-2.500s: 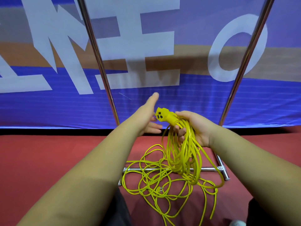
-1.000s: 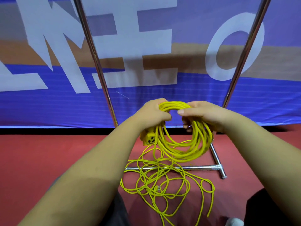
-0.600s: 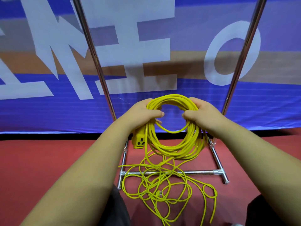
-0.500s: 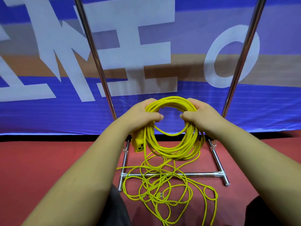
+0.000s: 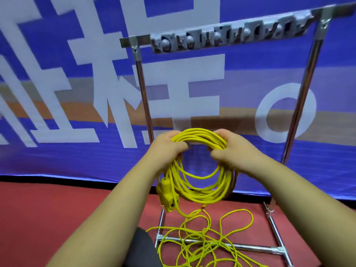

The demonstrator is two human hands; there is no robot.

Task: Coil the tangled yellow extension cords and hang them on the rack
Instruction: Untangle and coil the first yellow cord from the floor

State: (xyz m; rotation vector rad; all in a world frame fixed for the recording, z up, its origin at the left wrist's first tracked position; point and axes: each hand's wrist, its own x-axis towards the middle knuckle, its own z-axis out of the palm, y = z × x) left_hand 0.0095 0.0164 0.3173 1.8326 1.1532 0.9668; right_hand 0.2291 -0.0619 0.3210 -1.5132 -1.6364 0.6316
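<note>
Fingers (image 5: 178,146) of the left hand (image 5: 167,146) — curled tight round the upper left of the coil (image 5: 202,164); those of the right hand (image 5: 229,151) clamp its upper right in the same way. Both hands bare, thumbs toward each other across the opening.

Coil: yellow cord, many turns, held upright as a hoop in front of the rack (image 5: 300,105), between its two posts and well below its top bar. Lower arc hangs free, clear of the floor (image 5: 57,218).

Socket (image 5: 166,195): yellow block, dangling at the coil's lower left, just beneath the left wrist.

Loose cord (image 5: 208,241): a tail drops from the bottom of the coil into a tangle of open loops on the floor, lying over the rack's base crossbar and inside its feet (whether this is one cord or two cannot be told).

Rack: chromed tube frame, two uprights, T-joints at the top corners, low crossbar at the base. A grey strip of hooks (image 5: 229,36) runs along the top bar — blurred, count unclear, nothing seen hanging on it.

Banner (image 5: 77,93): blue with large white lettering and an orange-tan band, directly behind the rack.

Floor: red, under the rack.
</note>
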